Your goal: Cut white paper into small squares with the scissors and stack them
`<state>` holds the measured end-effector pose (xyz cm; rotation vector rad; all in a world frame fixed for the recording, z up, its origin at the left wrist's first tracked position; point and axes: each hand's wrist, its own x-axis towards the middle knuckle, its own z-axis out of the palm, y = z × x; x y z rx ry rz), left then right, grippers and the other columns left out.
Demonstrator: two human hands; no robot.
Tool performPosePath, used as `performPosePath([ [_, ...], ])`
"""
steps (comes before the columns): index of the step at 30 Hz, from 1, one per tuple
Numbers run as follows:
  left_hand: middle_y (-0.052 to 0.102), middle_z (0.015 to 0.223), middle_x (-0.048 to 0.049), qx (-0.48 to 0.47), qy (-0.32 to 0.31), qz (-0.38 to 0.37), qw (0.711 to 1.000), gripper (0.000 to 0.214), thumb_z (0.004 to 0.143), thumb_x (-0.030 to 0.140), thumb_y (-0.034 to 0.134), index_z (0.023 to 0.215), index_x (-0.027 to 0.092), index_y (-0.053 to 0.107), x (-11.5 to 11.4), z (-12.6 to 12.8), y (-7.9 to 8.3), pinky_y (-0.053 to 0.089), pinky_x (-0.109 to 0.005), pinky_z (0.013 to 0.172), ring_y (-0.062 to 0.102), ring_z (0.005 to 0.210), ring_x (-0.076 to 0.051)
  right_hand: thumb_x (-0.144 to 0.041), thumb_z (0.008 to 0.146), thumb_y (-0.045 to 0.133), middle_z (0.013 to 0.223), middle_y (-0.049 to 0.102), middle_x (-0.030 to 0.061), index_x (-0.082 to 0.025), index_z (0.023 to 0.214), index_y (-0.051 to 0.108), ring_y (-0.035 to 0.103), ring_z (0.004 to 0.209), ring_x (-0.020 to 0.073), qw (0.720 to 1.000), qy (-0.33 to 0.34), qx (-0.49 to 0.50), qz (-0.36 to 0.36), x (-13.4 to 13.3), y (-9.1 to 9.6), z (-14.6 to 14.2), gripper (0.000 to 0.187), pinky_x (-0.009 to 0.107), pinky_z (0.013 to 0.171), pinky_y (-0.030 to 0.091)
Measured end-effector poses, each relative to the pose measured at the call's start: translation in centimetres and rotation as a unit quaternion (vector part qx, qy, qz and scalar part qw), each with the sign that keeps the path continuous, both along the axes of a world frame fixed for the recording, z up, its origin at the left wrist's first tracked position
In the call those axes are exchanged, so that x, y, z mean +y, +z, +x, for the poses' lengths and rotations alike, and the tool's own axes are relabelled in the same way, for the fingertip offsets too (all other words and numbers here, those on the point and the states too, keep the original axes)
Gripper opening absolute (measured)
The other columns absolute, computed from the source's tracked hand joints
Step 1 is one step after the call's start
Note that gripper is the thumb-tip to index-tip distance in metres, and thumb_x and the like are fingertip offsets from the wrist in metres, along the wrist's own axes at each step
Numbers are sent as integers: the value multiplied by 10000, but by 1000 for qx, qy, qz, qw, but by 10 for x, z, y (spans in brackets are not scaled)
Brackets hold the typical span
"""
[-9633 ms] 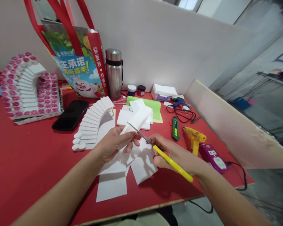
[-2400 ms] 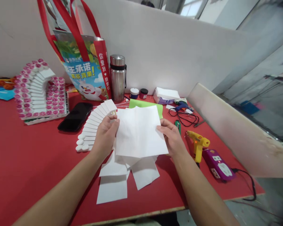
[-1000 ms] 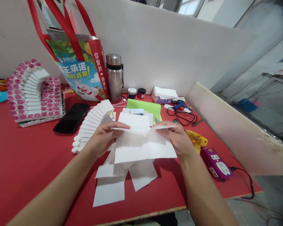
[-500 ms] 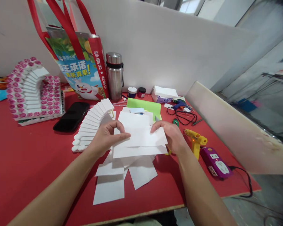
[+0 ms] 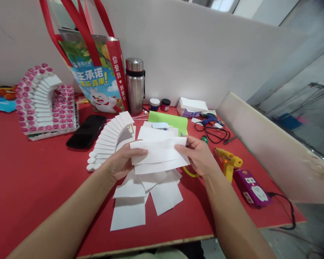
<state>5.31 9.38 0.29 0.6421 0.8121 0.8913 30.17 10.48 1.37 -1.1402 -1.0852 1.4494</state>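
From here the white paper, spread wide moments ago, now looks doubled over above the loose sheets, its ends pinched between thumb and fingers of the left hand and right hand, so the fold seems formed, though uneven.

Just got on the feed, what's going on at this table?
A person holds a folded sheet of white paper, the left hand at its left end and the right hand at its right end. The upper layer stops short of the lower one's near edge. Loose white paper pieces lie below on the red table, with a curved white stair model to the left and a yellow glue gun to the right.
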Motion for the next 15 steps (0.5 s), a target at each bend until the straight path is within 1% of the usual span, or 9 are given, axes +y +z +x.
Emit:
performPosePath([
  [3, 809, 928, -111, -2, 43, -22, 999, 374, 664, 127, 846, 1032, 115, 779, -1, 3, 3, 625, -288, 707, 774, 835, -254, -319, 636, 927, 860, 746, -6, -236, 1113, 656, 679, 758, 167, 1000, -16, 8, 23, -1, -2, -7, 555, 306, 697, 532],
  [4, 808, 905, -107, -2, 60, -21, 998, 347, 658, 123, 843, 999, 109, 781, -1, 5, 4, 623, -280, 684, 773, 813, -250, -311, 630, 931, 855, 738, -15, -246, 1117, 633, 675, 758, 161, 999, -27, 8, 30, -1, -3, -9, 575, 299, 698, 529],
  [7, 809, 902, -97, 5, 90, -2, 996, 331, 658, 128, 839, 983, 113, 777, 0, 6, 5, 620, -279, 640, 771, 787, -251, -290, 590, 950, 792, 678, -44, -227, 975, 622, 639, 738, 130, 996, -72, -9, 48, -1, -7, -12, 510, 277, 724, 516],
  [9, 810, 937, -93, 9, 86, 12, 996, 356, 664, 144, 847, 1012, 128, 775, 1, 4, 4, 620, -279, 637, 772, 805, -256, -283, 568, 959, 798, 651, -46, -210, 903, 635, 619, 750, 114, 994, -94, -15, 54, 0, -10, -13, 472, 266, 754, 509],
  [13, 808, 972, -94, 23, 62, 24, 998, 350, 662, 186, 874, 996, 146, 777, 1, 2, 1, 624, -279, 689, 769, 851, -261, -302, 553, 965, 831, 668, -28, -198, 851, 661, 615, 754, 117, 995, -98, 12, 32, 2, -14, -12, 439, 270, 755, 502],
  [15, 807, 958, -86, 33, 71, 33, 996, 355, 644, 195, 888, 979, 157, 776, 1, 3, 0, 620, -270, 700, 767, 852, -256, -334, 571, 957, 807, 674, -18, -194, 812, 671, 605, 734, 125, 995, -95, 11, 31, 2, -13, -13, 400, 275, 726, 497],
])
